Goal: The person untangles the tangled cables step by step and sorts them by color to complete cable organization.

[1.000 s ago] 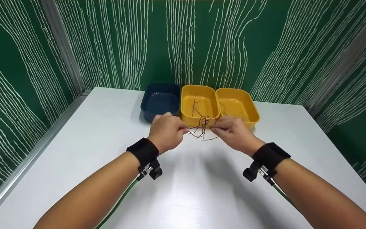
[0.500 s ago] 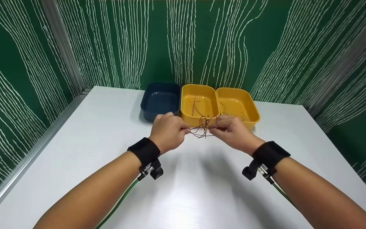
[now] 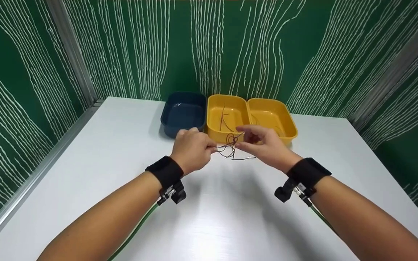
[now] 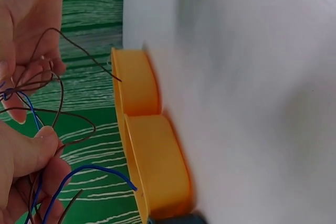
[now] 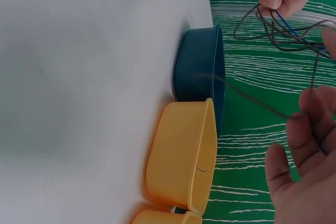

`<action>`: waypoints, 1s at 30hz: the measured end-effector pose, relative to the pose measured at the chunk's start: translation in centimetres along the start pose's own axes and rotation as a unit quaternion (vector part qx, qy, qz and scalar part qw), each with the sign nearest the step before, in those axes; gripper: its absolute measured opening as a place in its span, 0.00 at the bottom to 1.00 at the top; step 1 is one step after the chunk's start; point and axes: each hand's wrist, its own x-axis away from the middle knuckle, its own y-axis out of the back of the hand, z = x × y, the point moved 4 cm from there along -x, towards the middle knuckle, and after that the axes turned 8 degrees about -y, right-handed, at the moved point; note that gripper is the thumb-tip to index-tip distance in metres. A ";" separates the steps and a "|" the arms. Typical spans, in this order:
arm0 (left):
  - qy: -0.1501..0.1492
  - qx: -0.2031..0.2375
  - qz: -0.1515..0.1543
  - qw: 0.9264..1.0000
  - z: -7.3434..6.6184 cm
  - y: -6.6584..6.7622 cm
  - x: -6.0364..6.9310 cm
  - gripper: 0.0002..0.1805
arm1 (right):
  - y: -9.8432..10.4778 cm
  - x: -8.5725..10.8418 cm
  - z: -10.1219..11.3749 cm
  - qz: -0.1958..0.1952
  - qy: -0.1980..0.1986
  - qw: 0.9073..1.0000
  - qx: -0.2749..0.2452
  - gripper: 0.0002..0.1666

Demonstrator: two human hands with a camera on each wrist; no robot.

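A loose tangle of thin brown and blue wires (image 3: 230,140) hangs between the two hands, above the front of the middle yellow container. My left hand (image 3: 193,149) pinches one side of the tangle between thumb and fingers; in the left wrist view a blue wire (image 4: 94,167) sticks out below the thumb. At the other side, my right hand (image 3: 269,146) has its thumb and index finger spread apart. In the right wrist view its fingers are loosely bent, and a brown wire (image 5: 252,98) runs to them. Where that wire passes behind the fingers is hidden.
A dark blue container (image 3: 165,123) and two yellow containers (image 3: 214,135) stand side by side at the back of the white table (image 3: 122,145). Several thin wire pieces (image 3: 223,117) lie in the middle one. Green walls with white lines (image 3: 180,54) enclose the table.
My right thumb and index finger have parted, after pinching at the tangle. A straight wire end now shows below the right hand. The left hand has stayed nearly in place with its pinch.
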 end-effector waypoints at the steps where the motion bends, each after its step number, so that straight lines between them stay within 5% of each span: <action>1: 0.000 -0.001 0.001 1.000 0.0 0.0 0.0 0.07 | 0.0 0.0 0.0 -0.001 0.000 1.000 -0.001 0.30; 12: -0.014 -0.019 0.001 1.000 -0.1 0.0 0.0 0.08 | 0.2 -0.4 0.2 -0.022 0.058 0.998 -0.003 0.11; 20: -0.008 -0.010 0.003 1.000 0.2 0.3 0.0 0.08 | 0.6 -0.3 -0.1 -0.024 0.063 0.998 -0.014 0.09; 30: 0.016 0.005 0.008 1.000 1.2 0.8 0.2 0.09 | 1.0 -0.4 -0.8 -0.059 0.079 0.991 0.089 0.08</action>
